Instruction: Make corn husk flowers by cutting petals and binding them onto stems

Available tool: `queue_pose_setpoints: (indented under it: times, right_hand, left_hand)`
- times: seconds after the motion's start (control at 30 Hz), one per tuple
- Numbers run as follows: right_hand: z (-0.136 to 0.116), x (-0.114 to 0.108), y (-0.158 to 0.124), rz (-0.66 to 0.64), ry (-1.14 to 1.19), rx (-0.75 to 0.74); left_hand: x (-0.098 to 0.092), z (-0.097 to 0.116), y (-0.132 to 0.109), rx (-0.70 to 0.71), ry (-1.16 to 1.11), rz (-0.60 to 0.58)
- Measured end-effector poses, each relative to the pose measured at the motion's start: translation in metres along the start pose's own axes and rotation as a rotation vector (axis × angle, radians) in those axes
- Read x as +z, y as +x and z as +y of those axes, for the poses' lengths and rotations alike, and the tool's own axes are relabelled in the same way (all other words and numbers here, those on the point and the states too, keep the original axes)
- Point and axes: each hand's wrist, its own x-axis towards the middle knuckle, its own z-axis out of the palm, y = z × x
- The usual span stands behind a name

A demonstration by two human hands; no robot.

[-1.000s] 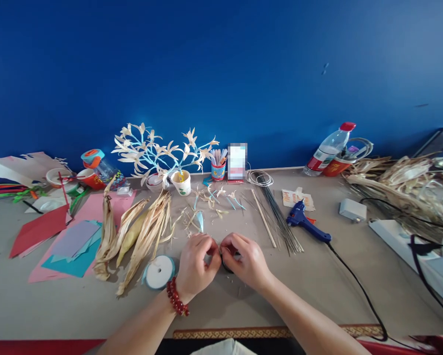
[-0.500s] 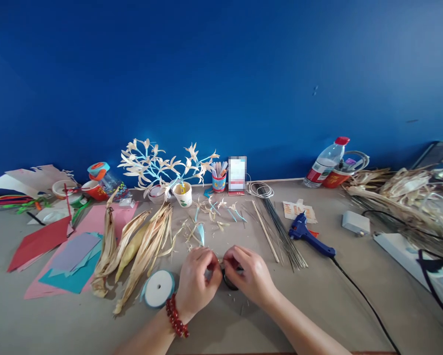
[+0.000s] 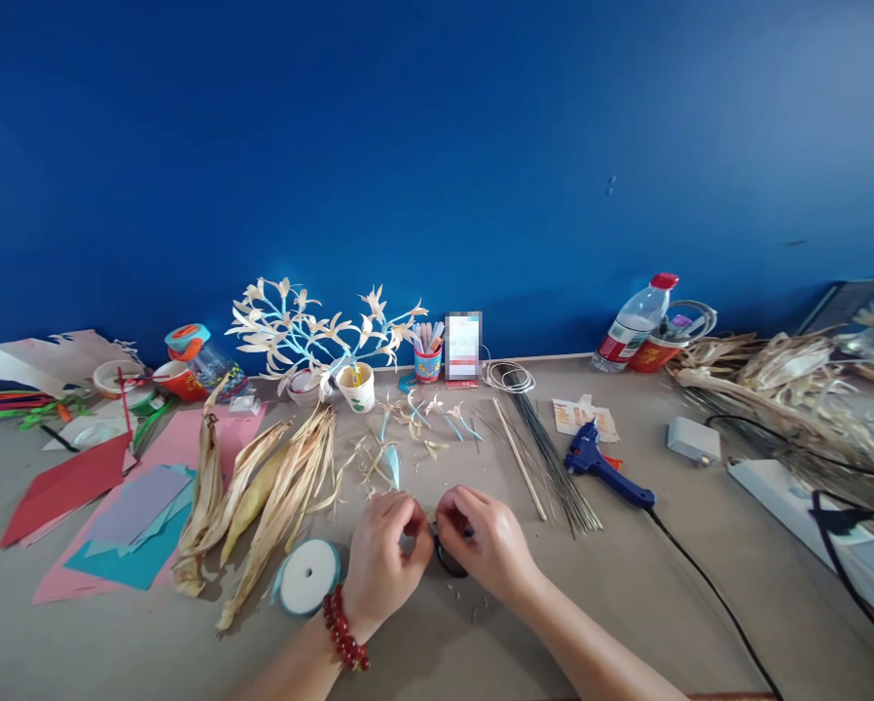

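Observation:
My left hand [image 3: 393, 545], with a red bead bracelet [image 3: 344, 628] at its wrist, is closed with thumb and fingertips pinched. Close beside it, my right hand [image 3: 485, 540] is pinched the same way. Something small and pale seems to lie between the fingertips, too small to name. Under my right hand shows part of a dark ring-shaped object [image 3: 450, 560]. A roll of light blue tape [image 3: 309, 576] lies left of my left hand. Just beyond the hands are a light blue wrapped piece [image 3: 391, 465] and several small husk flowers [image 3: 455, 419].
Dried corn husks [image 3: 283, 506] and coloured paper [image 3: 127, 526] lie left. To the right are thin wires [image 3: 554, 458], a blue glue gun [image 3: 604, 467] with its cord, and a power strip [image 3: 794, 516]. Behind stand a cup of husk flowers [image 3: 355, 387], a phone [image 3: 462, 350] and a bottle [image 3: 636, 326].
The view has shifted slightly, so the table's things sit a little farther left. Both hands keep their pinch, nearly in the same place.

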Motion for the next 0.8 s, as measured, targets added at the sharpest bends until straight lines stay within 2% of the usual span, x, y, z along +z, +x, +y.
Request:
queue_pose_setpoints:
  times: [0.17, 0.4, 0.5, 0.6, 0.7, 0.8]
  right_hand:
    - [0.004, -0.008, 0.001, 0.056, -0.014, 0.039]
    - [-0.003, -0.006, 0.001, -0.055, 0.002, -0.067]
    - [0.0, -0.004, 0.001, -0.034, -0.035, -0.063]
    - [0.008, -0.011, 0.002, 0.028, -0.067, -0.04]
    - [0.018, -0.023, 0.015, 0.099, -0.124, 0.013]
    - [0.026, -0.027, 0.044, 0.07, -0.262, 0.059]
  left_hand:
    - [-0.002, -0.001, 0.001, -0.045, 0.002, 0.006]
    - [-0.003, 0.0, 0.002, -0.015, 0.018, -0.026]
    - [-0.003, -0.001, 0.002, -0.018, 0.014, -0.033]
    - [-0.003, -0.004, 0.003, -0.035, -0.007, -0.025]
    - [-0.004, -0.007, 0.003, -0.053, -0.027, -0.006]
    - [-0.003, -0.005, 0.002, -0.023, -0.035, -0.026]
